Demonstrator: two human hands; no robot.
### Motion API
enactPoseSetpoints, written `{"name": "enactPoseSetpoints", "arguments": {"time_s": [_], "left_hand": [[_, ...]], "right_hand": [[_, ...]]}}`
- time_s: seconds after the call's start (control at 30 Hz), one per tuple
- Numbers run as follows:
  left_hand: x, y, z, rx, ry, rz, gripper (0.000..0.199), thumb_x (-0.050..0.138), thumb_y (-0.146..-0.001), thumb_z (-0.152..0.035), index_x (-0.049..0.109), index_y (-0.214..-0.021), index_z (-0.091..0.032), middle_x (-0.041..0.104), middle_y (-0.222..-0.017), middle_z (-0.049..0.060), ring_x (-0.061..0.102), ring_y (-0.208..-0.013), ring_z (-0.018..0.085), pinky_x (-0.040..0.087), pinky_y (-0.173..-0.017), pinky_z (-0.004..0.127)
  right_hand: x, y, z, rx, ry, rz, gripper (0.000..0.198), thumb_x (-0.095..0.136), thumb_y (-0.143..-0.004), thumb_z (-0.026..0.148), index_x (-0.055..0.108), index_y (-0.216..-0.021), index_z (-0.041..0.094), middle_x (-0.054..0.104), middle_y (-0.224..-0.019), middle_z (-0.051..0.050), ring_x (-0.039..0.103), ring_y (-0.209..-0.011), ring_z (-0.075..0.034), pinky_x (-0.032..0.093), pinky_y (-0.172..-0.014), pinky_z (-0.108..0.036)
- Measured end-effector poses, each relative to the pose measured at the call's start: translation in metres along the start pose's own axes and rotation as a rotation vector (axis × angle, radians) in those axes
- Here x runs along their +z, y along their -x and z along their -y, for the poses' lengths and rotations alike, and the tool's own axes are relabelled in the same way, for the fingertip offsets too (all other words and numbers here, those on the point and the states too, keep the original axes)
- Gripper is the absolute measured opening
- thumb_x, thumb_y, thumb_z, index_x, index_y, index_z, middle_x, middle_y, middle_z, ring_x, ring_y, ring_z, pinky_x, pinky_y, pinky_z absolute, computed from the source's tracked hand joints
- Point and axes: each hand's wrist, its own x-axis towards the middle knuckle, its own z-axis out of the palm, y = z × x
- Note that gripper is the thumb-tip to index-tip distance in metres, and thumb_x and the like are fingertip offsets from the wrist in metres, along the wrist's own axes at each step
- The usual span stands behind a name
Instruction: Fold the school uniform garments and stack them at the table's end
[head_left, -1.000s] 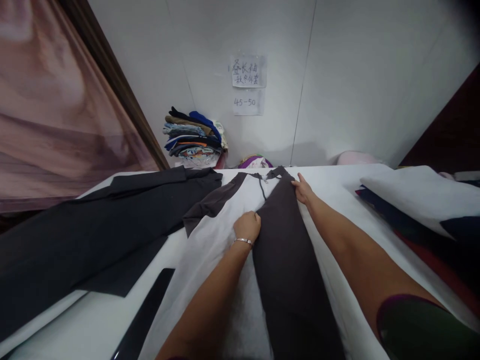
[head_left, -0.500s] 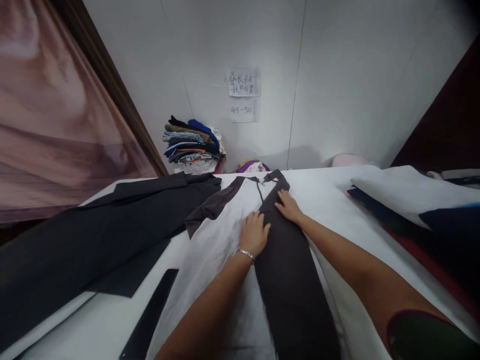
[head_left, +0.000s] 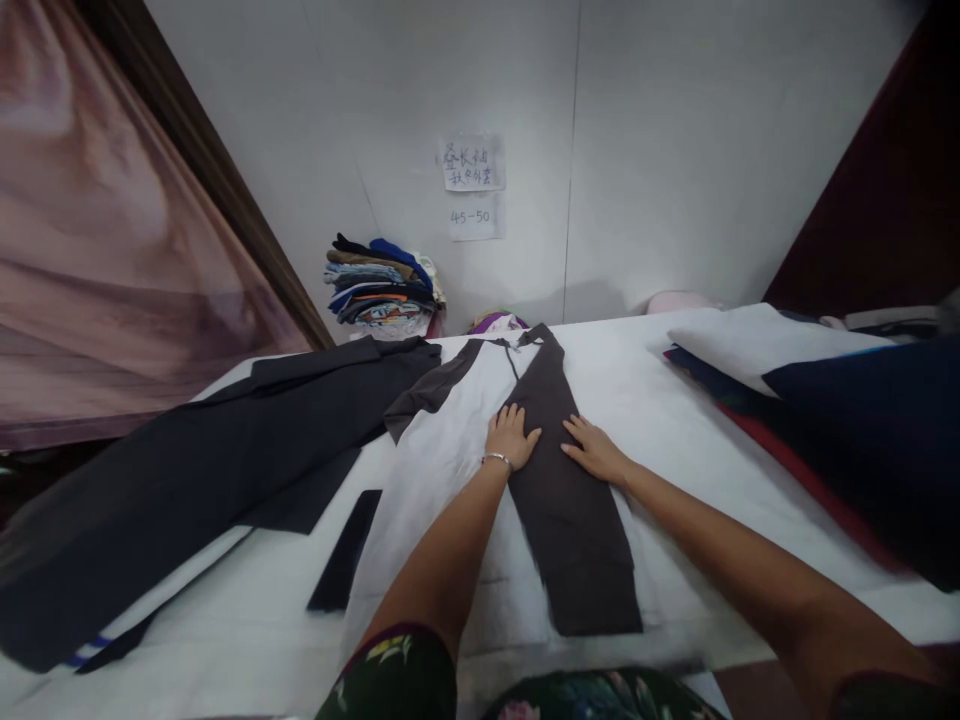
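A light grey long-sleeved top (head_left: 431,480) with dark grey sleeves lies spread on the white table (head_left: 645,400), its collar toward the wall. The sleeve on the right (head_left: 574,530) is laid lengthwise over the body, cuff toward me. My left hand (head_left: 511,437) rests flat at this sleeve's inner edge, fingers extended. On its outer edge lies my right hand (head_left: 594,448), fingers stretched and slightly apart. The other sleeve (head_left: 435,385) slants out at the left. A dark piece (head_left: 346,550) shows beside the body's left edge, perhaps its lower end.
Dark garments (head_left: 225,450) cover the table's left side. White, navy and red clothes (head_left: 832,420) are piled at the right. Behind the table's far edge is a stack of folded clothes (head_left: 384,285). Handwritten papers (head_left: 474,185) hang on the wall, and a pink curtain (head_left: 112,260) hangs left.
My right hand has slid down the sleeve toward me, away from the collar. My left hand remains on the sleeve's inner edge. The view has shifted, now showing the cuff.
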Motion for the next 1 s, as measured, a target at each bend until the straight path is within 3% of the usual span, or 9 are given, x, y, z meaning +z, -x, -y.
{"name": "enactPoseSetpoints", "arguments": {"time_s": [0.2,0.4,0.5,0.57,0.67,0.73,0.87,1.0], "left_hand": [[-0.002,-0.003,-0.001,-0.006,0.016,0.023,0.066,0.028,-0.09,-0.055,0.035,-0.142,-0.015,0.029,-0.151,0.01,0.021,-0.139,0.026,0.016,-0.113,0.043],[-0.016,0.005,-0.014,-0.064,0.07,0.004,0.063,0.033,-0.091,-0.052,0.037,-0.14,-0.013,0.028,-0.151,0.012,0.02,-0.14,0.026,0.016,-0.112,0.045],[-0.03,0.028,-0.031,-0.044,0.13,-0.089,0.053,0.042,-0.09,-0.045,0.046,-0.133,-0.016,0.036,-0.147,0.011,0.03,-0.135,0.026,0.024,-0.109,0.043],[-0.04,0.055,-0.047,0.02,0.188,-0.114,0.042,0.048,-0.088,-0.039,0.055,-0.123,-0.016,0.05,-0.134,0.011,0.044,-0.123,0.024,0.034,-0.102,0.038],[-0.052,0.105,-0.071,0.098,0.29,-0.063,0.028,0.05,-0.087,-0.036,0.062,-0.104,-0.017,0.062,-0.104,0.007,0.057,-0.095,0.019,0.044,-0.087,0.031],[-0.056,0.139,-0.085,0.129,0.338,-0.016,0.026,0.05,-0.087,-0.04,0.063,-0.096,-0.019,0.062,-0.094,0.004,0.058,-0.083,0.016,0.045,-0.077,0.029],[-0.057,0.186,-0.105,0.145,0.347,-0.01,0.035,0.051,-0.085,-0.05,0.063,-0.099,-0.02,0.062,-0.096,0.006,0.056,-0.091,0.02,0.043,-0.081,0.033],[-0.054,0.205,-0.117,0.165,0.314,-0.02,0.058,0.05,-0.081,-0.062,0.057,-0.119,-0.018,0.06,-0.112,0.01,0.051,-0.104,0.026,0.04,-0.09,0.041]], "right_hand": [[0.02,0.123,0.003,-0.126,-0.205,-0.076,0.052,0.042,-0.091,0.047,0.05,-0.135,0.02,0.026,-0.151,-0.01,0.021,-0.14,-0.028,0.019,-0.113,-0.05],[0.015,0.196,0.019,-0.089,-0.493,-0.069,0.053,0.049,-0.089,0.048,0.047,-0.137,0.025,0.031,-0.149,-0.006,0.023,-0.139,-0.025,0.02,-0.113,-0.049],[0.011,0.207,0.017,-0.028,-0.643,-0.122,0.053,0.055,-0.085,0.047,0.053,-0.132,0.024,0.036,-0.147,-0.008,0.032,-0.136,-0.026,0.024,-0.112,-0.047],[0.008,0.205,0.013,0.087,-0.763,-0.168,0.055,0.059,-0.081,0.048,0.055,-0.13,0.021,0.046,-0.14,-0.011,0.045,-0.126,-0.027,0.036,-0.106,-0.046],[0.002,0.195,0.011,0.285,-0.978,-0.174,0.065,0.066,-0.073,0.048,0.053,-0.13,0.019,0.06,-0.122,-0.012,0.06,-0.103,-0.026,0.054,-0.081,-0.041],[-0.003,0.189,0.013,0.36,-1.086,-0.167,0.071,0.071,-0.068,0.044,0.05,-0.132,0.019,0.062,-0.113,-0.01,0.062,-0.094,-0.023,0.057,-0.068,-0.034],[-0.013,0.189,0.022,0.456,-1.204,-0.135,0.077,0.072,-0.069,0.035,0.041,-0.138,0.019,0.063,-0.092,-0.004,0.062,-0.077,-0.017,0.055,-0.06,-0.029],[-0.013,0.197,0.03,0.528,-1.28,-0.021,0.072,0.07,-0.074,0.032,0.039,-0.138,0.018,0.061,-0.072,0.002,0.059,-0.061,-0.013,0.053,-0.057,-0.026]]}}
